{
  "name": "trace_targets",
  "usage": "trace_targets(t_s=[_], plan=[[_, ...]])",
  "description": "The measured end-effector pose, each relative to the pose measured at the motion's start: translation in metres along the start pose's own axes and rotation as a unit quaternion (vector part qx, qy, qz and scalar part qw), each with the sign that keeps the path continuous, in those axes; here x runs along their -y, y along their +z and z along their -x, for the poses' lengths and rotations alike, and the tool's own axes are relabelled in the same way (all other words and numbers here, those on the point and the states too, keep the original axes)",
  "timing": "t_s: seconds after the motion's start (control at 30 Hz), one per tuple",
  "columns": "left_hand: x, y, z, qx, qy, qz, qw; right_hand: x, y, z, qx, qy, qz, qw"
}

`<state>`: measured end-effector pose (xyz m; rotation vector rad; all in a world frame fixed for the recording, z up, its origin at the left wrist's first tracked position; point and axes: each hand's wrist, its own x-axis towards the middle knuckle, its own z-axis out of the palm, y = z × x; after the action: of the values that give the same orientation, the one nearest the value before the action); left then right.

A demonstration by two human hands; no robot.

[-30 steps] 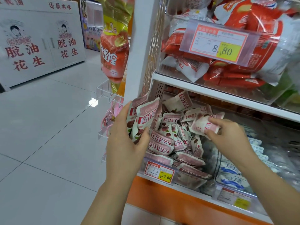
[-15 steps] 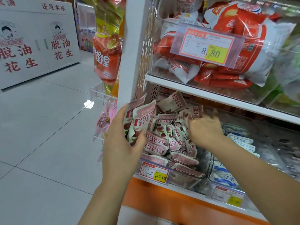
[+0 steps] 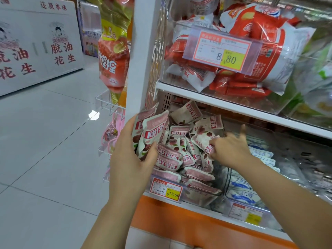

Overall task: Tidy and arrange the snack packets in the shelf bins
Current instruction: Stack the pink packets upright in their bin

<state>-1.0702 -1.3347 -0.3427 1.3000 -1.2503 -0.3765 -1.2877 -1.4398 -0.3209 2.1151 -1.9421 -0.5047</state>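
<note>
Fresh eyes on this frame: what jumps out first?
Both hands, working in the heap of pink-and-white packets on the lower shelf. The left hand grips an upright stack at the heap's left end, and the right hand pinches one packet on top. Above, the 8.80 price tag fronts the red-and-white bags on the upper shelf.

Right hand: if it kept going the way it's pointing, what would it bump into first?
Probably the pile of pink packets. The right hand, pinching one packet, points left into it. Depth is unclear.
</note>
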Motion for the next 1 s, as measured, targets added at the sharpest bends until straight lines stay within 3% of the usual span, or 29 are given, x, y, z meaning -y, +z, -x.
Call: trace_targets(t_s=[0.07, 0.17, 0.27, 0.4, 0.57, 0.77, 1.0], plan=[[-0.001, -0.001, -0.001, 0.003, 0.006, -0.002, 1.0, -0.003, 0.001, -0.005, 0.0, 0.014, -0.002, 1.0], [-0.002, -0.001, -0.002, 0.008, 0.006, 0.0, 1.0, -0.006, -0.001, -0.01, -0.097, 0.028, 0.028, 0.995], [-0.003, -0.001, -0.002, 0.01, 0.011, 0.01, 1.0, -0.004, -0.002, -0.019, -0.156, -0.032, 0.04, 0.986], [-0.004, 0.0, -0.003, 0.006, 0.02, 0.013, 1.0, 0.004, 0.0, -0.041, -0.12, -0.071, -0.023, 0.99], [-0.001, 0.002, -0.004, 0.011, 0.021, 0.001, 1.0, 0.003, 0.01, -0.074, -0.094, -0.047, -0.071, 0.992], [0.001, 0.003, -0.006, 0.009, 0.024, -0.006, 1.0, -0.008, 0.005, -0.085, 0.017, -0.1, -0.18, 0.978], [-0.005, 0.008, -0.007, 0.009, 0.018, -0.001, 1.0, -0.005, -0.01, -0.081, -0.046, -0.115, -0.204, 0.971]])
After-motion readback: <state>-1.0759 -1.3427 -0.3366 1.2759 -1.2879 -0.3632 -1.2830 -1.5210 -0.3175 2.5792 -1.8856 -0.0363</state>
